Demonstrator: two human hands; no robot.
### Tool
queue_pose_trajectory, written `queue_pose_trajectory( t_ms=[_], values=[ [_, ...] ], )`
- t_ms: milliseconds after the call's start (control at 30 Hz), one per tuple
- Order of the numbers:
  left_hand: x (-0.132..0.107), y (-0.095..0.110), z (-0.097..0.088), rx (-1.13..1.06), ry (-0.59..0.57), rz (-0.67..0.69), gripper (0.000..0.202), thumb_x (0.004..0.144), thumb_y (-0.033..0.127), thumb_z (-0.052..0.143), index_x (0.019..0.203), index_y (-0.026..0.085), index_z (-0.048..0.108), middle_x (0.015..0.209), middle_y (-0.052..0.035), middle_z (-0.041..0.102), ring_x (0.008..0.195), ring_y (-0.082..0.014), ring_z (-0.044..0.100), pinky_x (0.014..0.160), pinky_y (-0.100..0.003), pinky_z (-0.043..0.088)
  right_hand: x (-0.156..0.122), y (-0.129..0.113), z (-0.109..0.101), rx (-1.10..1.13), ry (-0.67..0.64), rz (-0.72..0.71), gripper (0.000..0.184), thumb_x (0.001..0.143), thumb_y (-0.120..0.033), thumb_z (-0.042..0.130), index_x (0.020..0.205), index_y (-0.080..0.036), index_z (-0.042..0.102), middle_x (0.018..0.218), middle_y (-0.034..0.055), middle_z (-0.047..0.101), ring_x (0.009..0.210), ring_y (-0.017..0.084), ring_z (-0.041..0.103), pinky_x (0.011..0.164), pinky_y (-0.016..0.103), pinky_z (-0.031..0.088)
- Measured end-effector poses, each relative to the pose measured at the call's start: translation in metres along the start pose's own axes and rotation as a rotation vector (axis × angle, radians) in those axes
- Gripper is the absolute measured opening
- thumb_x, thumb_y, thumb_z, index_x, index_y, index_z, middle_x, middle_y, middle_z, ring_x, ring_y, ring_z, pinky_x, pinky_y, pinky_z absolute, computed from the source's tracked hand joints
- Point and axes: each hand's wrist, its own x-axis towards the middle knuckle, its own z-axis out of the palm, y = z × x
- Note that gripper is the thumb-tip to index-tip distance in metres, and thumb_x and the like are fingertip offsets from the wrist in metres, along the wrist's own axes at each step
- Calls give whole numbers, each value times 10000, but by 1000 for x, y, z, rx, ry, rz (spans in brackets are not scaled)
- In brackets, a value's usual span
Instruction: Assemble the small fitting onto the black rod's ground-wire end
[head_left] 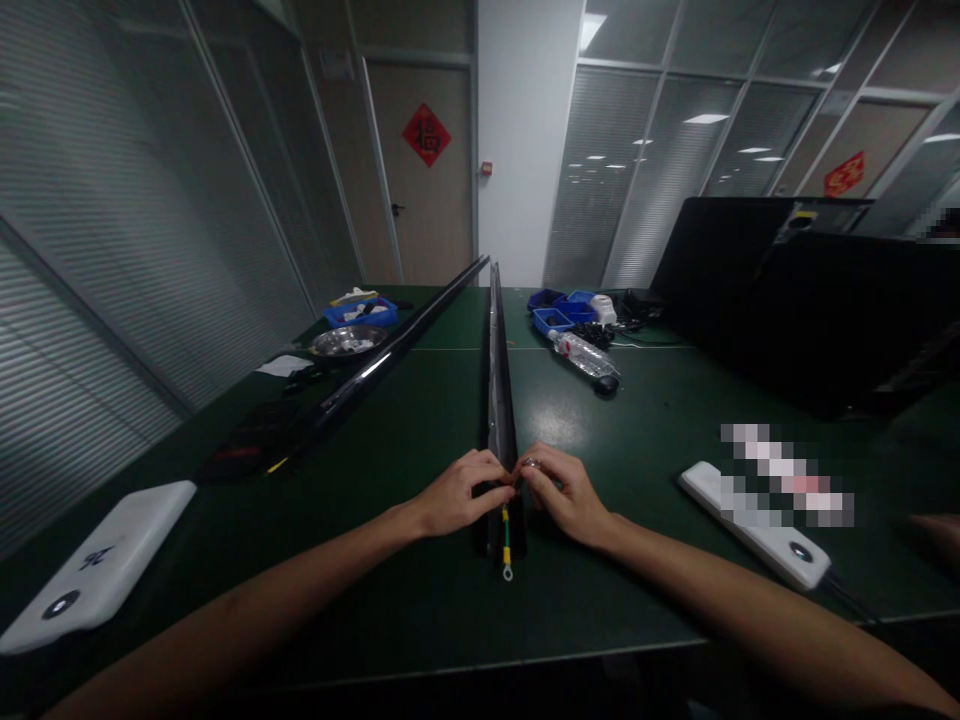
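Observation:
A long black channel profile (495,370) runs away from me down the middle of the green table. At its near end my left hand (469,490) and my right hand (564,492) meet, fingertips pinched close together over the channel. The fingers hide whatever small thing is between them. From below the fingertips a short green-and-yellow wire (506,535) comes out toward me, ending in a metal ring terminal (508,573). A ring shows on a finger of my right hand.
To the left lies a second black profile (382,360) with a yellow-tipped wire end, beside a steel bowl (349,342) and a blue bin (361,314). A plastic bottle (585,355) and blue bins stand right of centre. White devices (101,565) flank my arms; another person's hand (937,530) is at the right.

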Motion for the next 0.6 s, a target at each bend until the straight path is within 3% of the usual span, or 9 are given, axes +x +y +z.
queue_pose_trajectory(
  t_ms=[233, 600],
  values=[
    [-1, 0, 0, 5, 0, -1, 214, 1017, 355, 570, 1064, 199, 709, 1059, -56, 648, 1024, -207, 587, 942, -345, 450, 0, 3, 0, 64, -31, 9, 315, 1070, -360, 448, 919, -172, 650, 847, 28, 582, 566, 112, 522, 605, 269, 466],
    [0, -1, 1, 11, -1, 10, 254, 1034, 364, 523, 1049, 185, 702, 1028, -63, 645, 1005, -211, 582, 954, -363, 444, 0, 1, -1, 12, -1, 14, 275, 1058, -344, 488, 961, -166, 674, 848, 43, 601, 720, 154, 581, 674, 276, 478]
  ],
)
